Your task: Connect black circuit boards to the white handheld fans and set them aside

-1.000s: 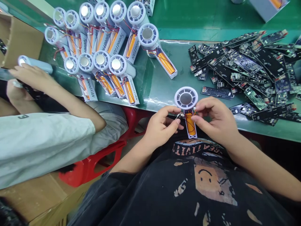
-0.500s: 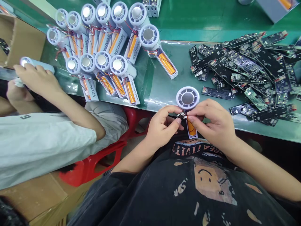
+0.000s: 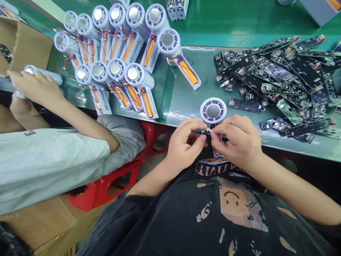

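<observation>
Pinches a thin, narrow piece (image 3: 204, 131) between thumb and forefinger of the left hand (image 3: 186, 142), and grips a small white connector (image 3: 208, 130) in the closed fingertips of the right hand (image 3: 237, 140). Brings both hands almost together, fingertips nearly meeting at the connector, just below the round head of the open fan unit (image 3: 213, 111). Keeps this unit upright in view at the near edge of the green table (image 3: 183, 103), with its orange battery (image 3: 217, 151) mostly hidden behind the right hand. Cannot tell from here about any support under the handle. Shows, beyond and to the left, a cluster of fan units (image 3: 133, 73) with wires and orange batteries exposed, plus a single fan unit (image 3: 168, 40) angled at its right side. To the right, shows a loose heap of circuit boards (image 3: 282, 74). At far left, includes a co-worker's hand (image 3: 39, 89) near a pale blue fan body (image 3: 54, 76), beside a cardboard box (image 3: 30, 46).
</observation>
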Demonstrator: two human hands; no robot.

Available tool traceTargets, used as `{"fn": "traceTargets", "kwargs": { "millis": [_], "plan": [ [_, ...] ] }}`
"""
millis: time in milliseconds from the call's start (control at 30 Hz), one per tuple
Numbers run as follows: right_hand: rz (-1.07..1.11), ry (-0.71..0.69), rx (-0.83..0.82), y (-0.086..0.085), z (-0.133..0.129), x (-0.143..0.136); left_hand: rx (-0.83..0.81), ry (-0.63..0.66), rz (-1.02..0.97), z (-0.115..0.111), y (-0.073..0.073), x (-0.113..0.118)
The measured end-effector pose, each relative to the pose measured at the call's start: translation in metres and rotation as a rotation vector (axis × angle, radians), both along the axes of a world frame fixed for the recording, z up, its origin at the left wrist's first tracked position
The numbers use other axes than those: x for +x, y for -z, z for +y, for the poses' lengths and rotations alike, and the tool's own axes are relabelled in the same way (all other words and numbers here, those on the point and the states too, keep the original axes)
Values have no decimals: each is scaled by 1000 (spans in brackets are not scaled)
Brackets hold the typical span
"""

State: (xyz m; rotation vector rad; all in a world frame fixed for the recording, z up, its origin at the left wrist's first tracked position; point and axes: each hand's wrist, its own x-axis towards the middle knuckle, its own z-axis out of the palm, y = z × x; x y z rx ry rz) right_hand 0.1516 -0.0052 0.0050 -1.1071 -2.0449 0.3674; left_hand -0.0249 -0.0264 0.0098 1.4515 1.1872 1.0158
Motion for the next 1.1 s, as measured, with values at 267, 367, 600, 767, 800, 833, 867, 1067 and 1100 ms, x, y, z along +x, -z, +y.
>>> {"fn": "traceTargets", "kwargs": {
  "millis": [267,367,600,767,800,833,867,1067,1100],
  "plan": [
    [56,-14,-86,-8,3,-1,248,-20,138,3,0,2],
    [79,-42,-137,-10,5,0,265,-18,151,3,0,3],
    [123,-72,-178,-9,10,5,172,-14,82,1,3,1],
    [172,-74,-262,-8,13,12,78,-8,-11,-2,5,1],
    [184,-79,-284,-8,13,13,77,-8,-8,-3,6,2],
    [198,-86,-310,-8,13,13,76,-6,0,-4,6,2],
    [209,-92,-342,-8,13,13,72,-4,9,-5,7,3],
    [235,-33,-425,-8,14,13,47,-18,5,-3,5,4],
    [245,-1,-406,-9,13,14,49,4,6,-2,4,3]
  ]
}}
